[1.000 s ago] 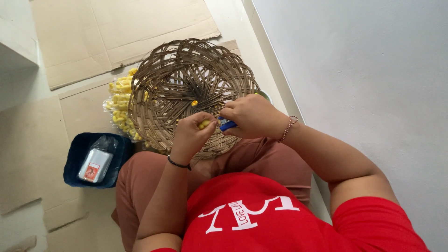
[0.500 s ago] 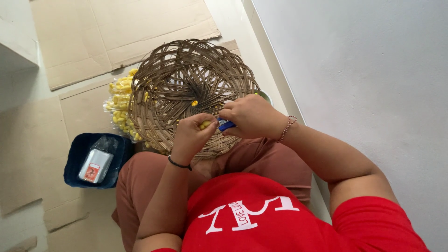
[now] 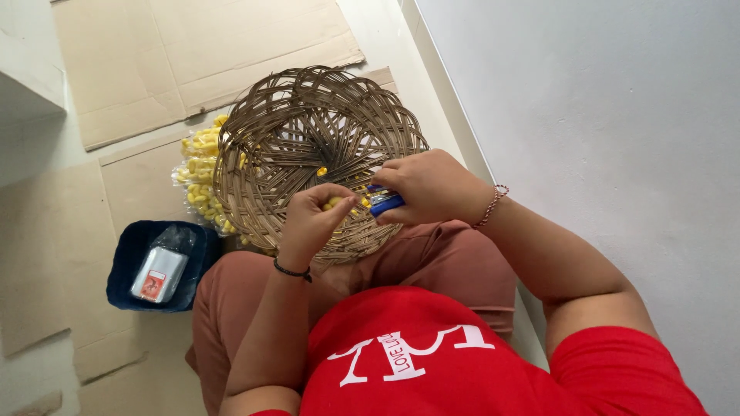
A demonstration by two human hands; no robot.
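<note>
Hardly anything has shifted over the last second: the left hand still pinches a small yellow piece over the woven basket on the lap, the right hand stays closed on a blue tool touching it.

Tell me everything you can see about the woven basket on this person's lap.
The basket is round and shallow, woven from flat brown strips in an open, gappy pattern. It rests tilted on the person's lap, hollow side up. Both hands meet at its near rim: the left hand pinches a small yellow piece, the right hand grips a blue tool.
</note>
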